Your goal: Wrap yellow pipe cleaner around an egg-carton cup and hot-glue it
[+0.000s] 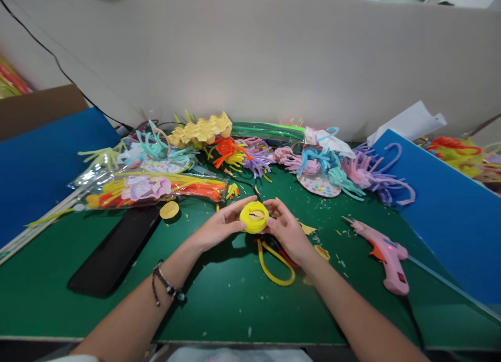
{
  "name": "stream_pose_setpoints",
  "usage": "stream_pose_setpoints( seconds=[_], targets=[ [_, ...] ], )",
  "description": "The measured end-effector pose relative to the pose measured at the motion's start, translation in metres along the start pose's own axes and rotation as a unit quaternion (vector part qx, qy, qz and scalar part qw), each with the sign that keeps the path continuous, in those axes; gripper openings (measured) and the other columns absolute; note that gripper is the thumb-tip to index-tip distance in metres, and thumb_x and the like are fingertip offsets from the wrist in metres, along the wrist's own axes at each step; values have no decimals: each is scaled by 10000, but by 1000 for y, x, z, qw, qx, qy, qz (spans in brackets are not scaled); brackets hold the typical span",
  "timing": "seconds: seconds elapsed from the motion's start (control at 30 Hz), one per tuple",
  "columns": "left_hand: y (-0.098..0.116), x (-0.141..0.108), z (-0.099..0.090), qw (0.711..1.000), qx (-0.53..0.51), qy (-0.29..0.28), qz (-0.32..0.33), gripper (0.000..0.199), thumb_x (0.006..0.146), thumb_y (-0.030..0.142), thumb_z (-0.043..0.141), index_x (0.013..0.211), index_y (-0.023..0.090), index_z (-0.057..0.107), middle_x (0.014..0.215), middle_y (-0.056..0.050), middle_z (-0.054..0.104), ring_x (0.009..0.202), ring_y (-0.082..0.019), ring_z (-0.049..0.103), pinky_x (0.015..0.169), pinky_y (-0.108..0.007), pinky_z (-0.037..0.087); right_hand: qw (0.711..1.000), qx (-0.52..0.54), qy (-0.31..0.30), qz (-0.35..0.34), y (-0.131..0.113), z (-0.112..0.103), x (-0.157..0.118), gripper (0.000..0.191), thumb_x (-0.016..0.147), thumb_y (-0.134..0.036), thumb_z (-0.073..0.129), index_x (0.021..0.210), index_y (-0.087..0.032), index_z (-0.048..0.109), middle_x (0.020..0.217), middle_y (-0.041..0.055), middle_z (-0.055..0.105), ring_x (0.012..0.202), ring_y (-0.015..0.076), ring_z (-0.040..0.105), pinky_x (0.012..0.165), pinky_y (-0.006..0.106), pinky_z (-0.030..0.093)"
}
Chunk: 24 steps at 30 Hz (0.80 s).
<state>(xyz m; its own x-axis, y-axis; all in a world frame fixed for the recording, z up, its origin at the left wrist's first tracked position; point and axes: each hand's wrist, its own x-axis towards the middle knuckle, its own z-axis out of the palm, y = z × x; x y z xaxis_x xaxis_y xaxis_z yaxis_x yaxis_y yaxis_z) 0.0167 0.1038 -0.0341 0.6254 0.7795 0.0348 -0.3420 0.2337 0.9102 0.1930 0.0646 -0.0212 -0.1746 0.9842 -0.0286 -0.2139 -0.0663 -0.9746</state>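
A small round cup wound in yellow pipe cleaner (255, 226) is held between my two hands above the green table. My left hand (221, 223) grips its left side with thumb and fingers. From the right, my right hand (287, 229) pinches its other edge, with some fingers curled out of sight behind. Through the opening on top a paler inside shows. Below the hands lies a yellow loop (277, 282) with something red and dark beside it; whether it joins the cup, I cannot tell.
A pink glue gun (385, 249) with a glowing light lies at right, its cord running down. At left are a black phone (117, 249), a yellow disc (169, 210) and bagged pipe cleaners (188, 187). Behind stand an egg carton piece (203, 129) and pipe-cleaner bundles; blue boards (450, 215) flank the table.
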Motion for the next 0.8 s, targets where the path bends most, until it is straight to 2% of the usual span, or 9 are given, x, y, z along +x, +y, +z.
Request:
stream_pose_setpoints(
  seconds=[0.17, 0.27, 0.37, 0.47, 0.57, 0.67, 0.8],
  targets=[
    [0, 1, 9, 998, -60, 20, -15, 465, 672, 373, 711, 1105, 224, 632, 1090, -64, 652, 1010, -225, 581, 891, -329, 412, 1000, -17, -17, -13, -4, 3, -2, 451, 683, -344, 689, 1081, -311, 479, 880, -29, 457, 607, 70, 535, 615, 247, 516],
    [-6, 1, 15, 998, -56, 7, -19, 516, 735, 495, 607, 1155, 195, 589, 1152, -85, 614, 1095, -250, 522, 932, -353, 379, 997, -48, -35, -40, -3, 5, -5, 446, 705, -300, 661, 1113, -303, 481, 970, 4, 501, 713, 98, 555, 628, 237, 513],
    [-15, 0, 13, 1000, 18, 2, -22, 643, 746, 603, 522, 1256, 213, 481, 1217, -77, 556, 1131, -256, 467, 945, -364, 358, 989, -119, -35, -81, -2, 6, -8, 401, 733, -273, 631, 1114, -293, 505, 1086, 34, 494, 866, 141, 553, 676, 250, 509],
    [-19, -4, 9, 996, 88, 10, -29, 692, 726, 596, 559, 1289, 215, 430, 1206, -77, 542, 1081, -249, 468, 925, -362, 359, 981, -163, -30, -96, -1, 7, -9, 378, 745, -279, 619, 1106, -282, 505, 1075, 42, 492, 899, 160, 551, 713, 277, 506],
    [-10, -10, 10, 993, 111, -9, -41, 742, 725, 585, 572, 1339, 225, 364, 1198, -83, 537, 1015, -242, 498, 898, -367, 379, 987, -132, -44, -74, -2, 8, -10, 383, 743, -297, 615, 1093, -271, 462, 1060, 42, 496, 842, 145, 571, 702, 279, 509],
    [2, -12, 16, 984, 175, -28, -14, 750, 755, 559, 552, 1380, 234, 294, 1301, -86, 460, 1168, -258, 414, 1006, -362, 303, 991, -101, -57, -60, -2, 8, -11, 418, 732, -330, 627, 1092, -264, 423, 997, 29, 481, 783, 124, 560, 677, 266, 509],
    [6, -11, 21, 980, 198, -23, 19, 721, 752, 574, 534, 1347, 209, 353, 1307, -98, 455, 1200, -285, 395, 1033, -379, 280, 994, -67, -77, -50, -1, 8, -11, 373, 758, -359, 595, 1071, -274, 410, 1049, 31, 451, 736, 97, 536, 638, 251, 507]
  ],
)
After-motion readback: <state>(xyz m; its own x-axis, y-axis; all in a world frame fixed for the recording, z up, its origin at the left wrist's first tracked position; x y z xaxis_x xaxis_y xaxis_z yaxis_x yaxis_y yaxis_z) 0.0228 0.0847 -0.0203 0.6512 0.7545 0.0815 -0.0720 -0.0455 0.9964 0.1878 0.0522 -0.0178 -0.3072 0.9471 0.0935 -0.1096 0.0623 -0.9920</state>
